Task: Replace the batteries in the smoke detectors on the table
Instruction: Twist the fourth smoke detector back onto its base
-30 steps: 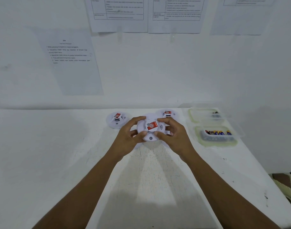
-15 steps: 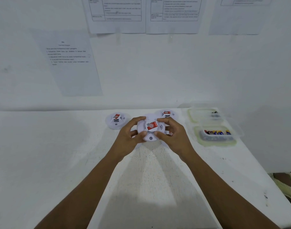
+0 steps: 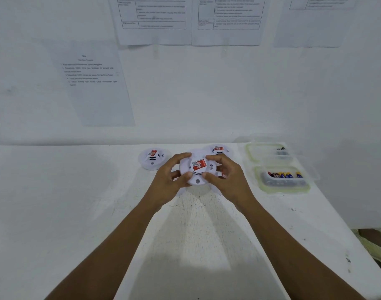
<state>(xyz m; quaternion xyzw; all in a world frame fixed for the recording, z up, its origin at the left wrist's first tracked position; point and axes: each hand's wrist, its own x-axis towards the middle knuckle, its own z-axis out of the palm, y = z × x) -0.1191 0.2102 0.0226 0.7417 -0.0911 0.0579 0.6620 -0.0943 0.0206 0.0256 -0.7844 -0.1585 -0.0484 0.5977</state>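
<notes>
Item: smoke detector [image 3: 197,169], round, label side up, centre frame, above table [image 3: 77,202] | left hand [image 3: 170,182] grips left rim, right hand [image 3: 226,180] grips right rim, equally near | battery tray [image 3: 282,187] lies right of right hand | likely step: twisting housing open.

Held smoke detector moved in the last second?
No. The held smoke detector sits at the same offset from the resting left detector.
</notes>
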